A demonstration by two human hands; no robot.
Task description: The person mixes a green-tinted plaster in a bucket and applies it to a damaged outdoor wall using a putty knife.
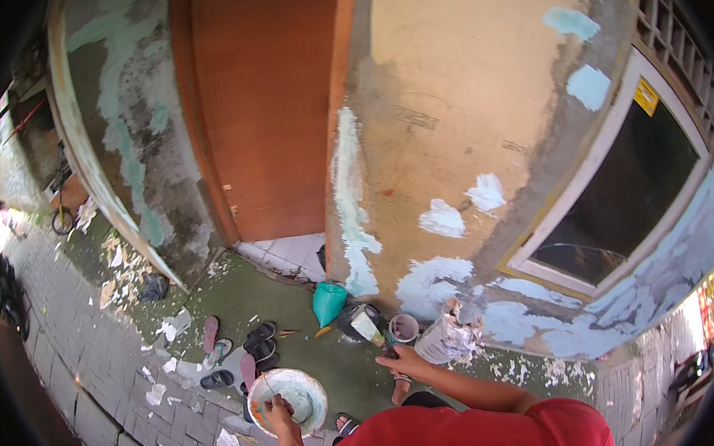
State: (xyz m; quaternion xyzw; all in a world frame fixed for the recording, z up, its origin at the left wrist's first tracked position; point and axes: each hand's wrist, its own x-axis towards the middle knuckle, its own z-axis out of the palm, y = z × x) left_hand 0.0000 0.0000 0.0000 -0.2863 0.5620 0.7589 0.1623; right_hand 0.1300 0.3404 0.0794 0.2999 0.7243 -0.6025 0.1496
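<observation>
My left hand [278, 408] is closed on what looks like the thin handle of a white, paint-smeared bucket [306, 380] with pale blue-green paste inside. My right hand [398, 359] grips a wide scraper [368, 327] with a pale coating on its blade, held low before the patchy beige wall [441, 120]. Beside the scraper are a small pail [403, 328] and a crumpled whitish sack [448, 336]. A green bag [329, 302] and a dark bundle rest at the wall's foot.
An orange-brown door [268, 106] with a tiled sill stands ahead, a white-framed window [612, 179] at right. Sandals [259, 335] and paint flakes lie on the green floor. Grey paving [61, 323] runs left, where a bicycle [62, 218] and a small distant person [9, 218] appear.
</observation>
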